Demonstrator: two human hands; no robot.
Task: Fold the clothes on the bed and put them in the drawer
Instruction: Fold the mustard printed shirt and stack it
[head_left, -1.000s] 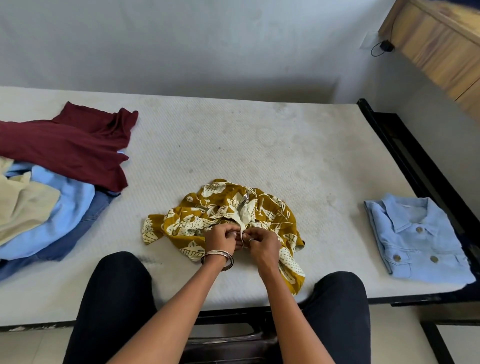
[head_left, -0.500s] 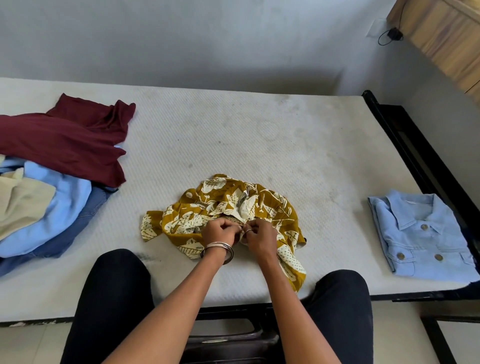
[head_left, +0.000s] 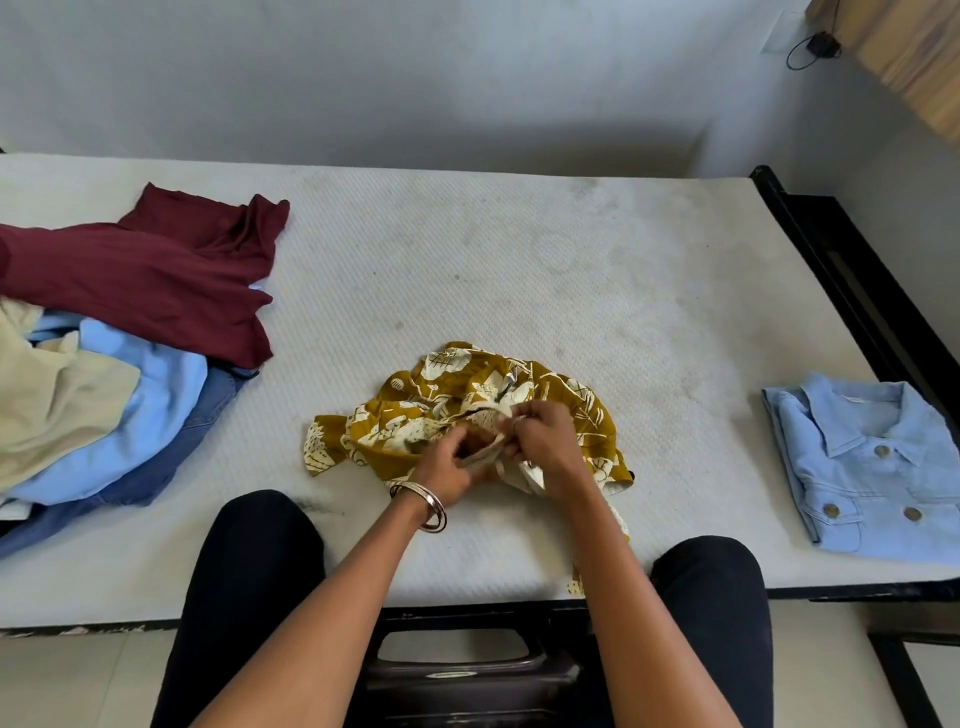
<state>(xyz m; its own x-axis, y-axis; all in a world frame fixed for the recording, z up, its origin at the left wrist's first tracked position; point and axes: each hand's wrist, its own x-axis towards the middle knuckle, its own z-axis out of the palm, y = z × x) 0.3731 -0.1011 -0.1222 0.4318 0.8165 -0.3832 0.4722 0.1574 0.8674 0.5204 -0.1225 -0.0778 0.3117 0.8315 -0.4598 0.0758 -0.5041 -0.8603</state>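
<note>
Both hands meet over the shirt (head_left: 561, 405), crumpled near the bed's (head_left: 519, 270) front edge; the left hand (head_left: 451, 465) (bangles at its wrist) pinches a cream fold, the right hand (head_left: 545, 447) grips cloth just beside it; mustard fabric with pale leaf print.

Soft, even daylight, faint shadows, wide-angle bending at the edges, and slight motion blur at top right.
</note>
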